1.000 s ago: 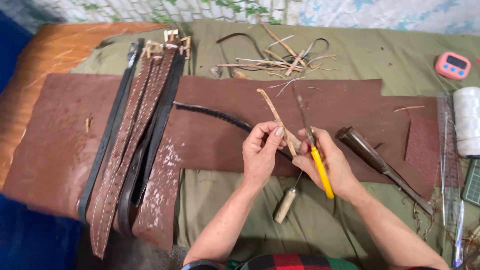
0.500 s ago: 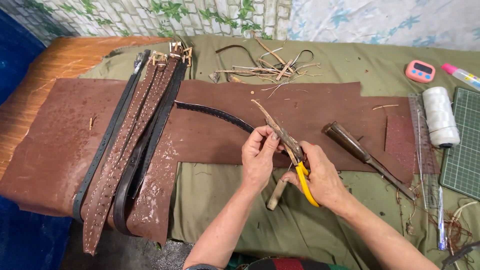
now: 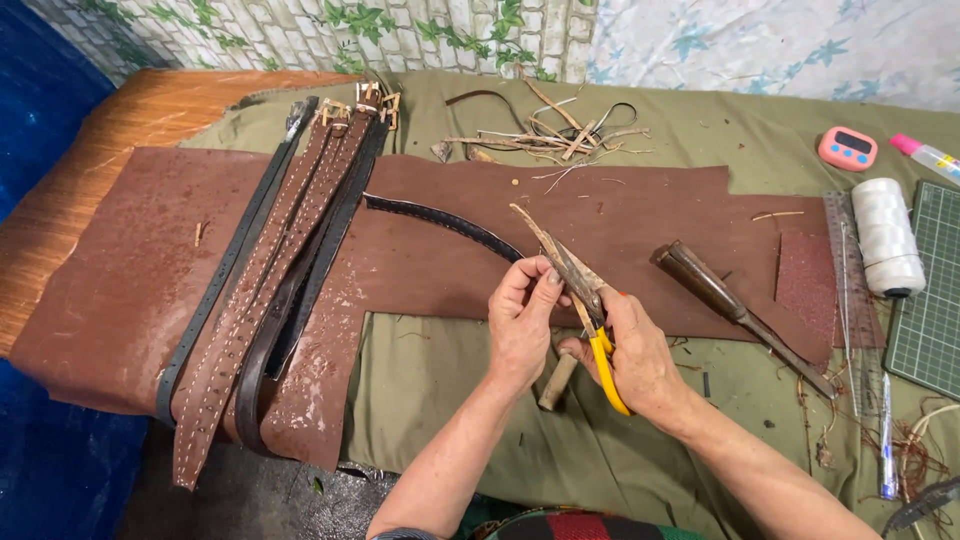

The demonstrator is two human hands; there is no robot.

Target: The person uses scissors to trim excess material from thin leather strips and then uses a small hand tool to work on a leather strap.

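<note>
Olive-cloth tabletop, brown leather sheet at 12 o'clock. Left hand fingers pinching thin leather strip; right hand fingers curled around yellow-handled pliers.

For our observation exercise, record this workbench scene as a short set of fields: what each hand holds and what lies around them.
Left hand: pinches a thin leather strip
Right hand: grips yellow-handled scissors, blades at the strip
Surface: brown leather sheet on green cloth
Left side: stitched belts
Right side: wooden-handled tool, white thread spool, pink timer
Back: leather scraps
</note>
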